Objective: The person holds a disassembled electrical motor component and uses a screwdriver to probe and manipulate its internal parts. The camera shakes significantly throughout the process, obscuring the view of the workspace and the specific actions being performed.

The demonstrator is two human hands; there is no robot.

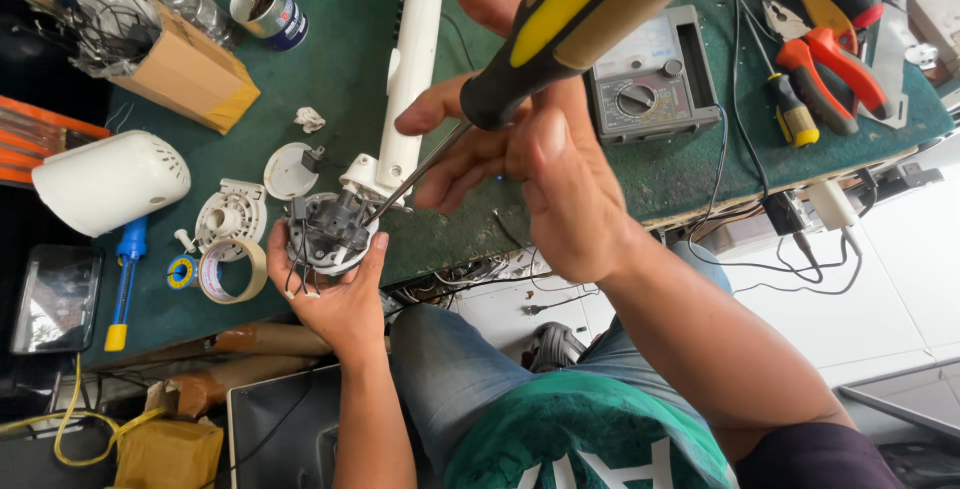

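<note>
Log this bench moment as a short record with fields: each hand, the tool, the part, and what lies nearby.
left hand: cups a round grey motor assembly from below at the bench edge
right hand: grips a screwdriver, yellow and black handle
tool tip: set into the assembly
attached part: white column lying on the green bench mat
nearby: tape roll, white cover, meter, pliers

The tabletop [340, 39] wears matt green felt; the screwdriver [560, 39] has a glossy plastic handle and metal shaft; the fan housing [410, 59] is smooth white plastic.
</note>
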